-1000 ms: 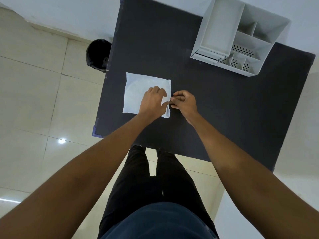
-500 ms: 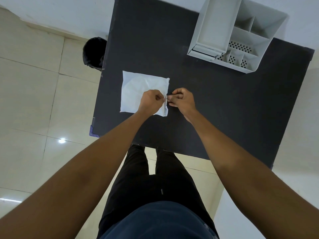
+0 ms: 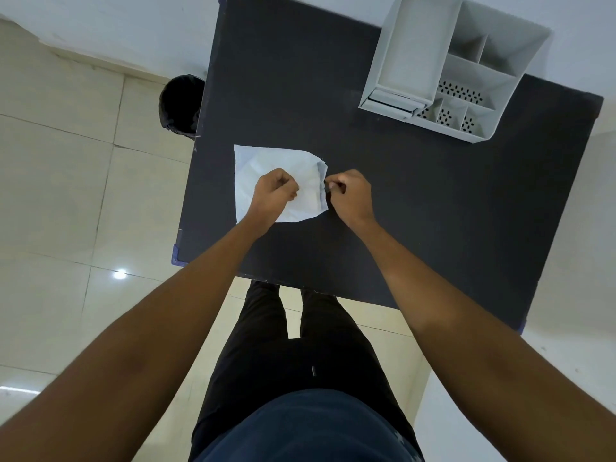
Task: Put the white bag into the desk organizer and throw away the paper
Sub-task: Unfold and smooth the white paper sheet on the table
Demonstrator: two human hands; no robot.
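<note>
A flat white bag (image 3: pixel 263 163) lies on the left part of the black table (image 3: pixel 416 201). Its right edge is lifted and curled up off the tabletop. My left hand (image 3: pixel 275 191) rests on top of the bag, fingers pinched on its upper layer. My right hand (image 3: pixel 350 191) pinches the bag's raised right edge. The two hands are a short gap apart. Whether paper sits inside the bag is hidden. The white desk organizer (image 3: pixel 446 65), with several open compartments, stands at the table's far right.
A black bin (image 3: pixel 180 105) stands on the tiled floor just left of the table's far left side. My legs are at the table's near edge. A white wall runs behind the table.
My hands have drawn apart at the bag's right edge. That edge has risen and curled off the table, and the bag's outline is no longer square.
</note>
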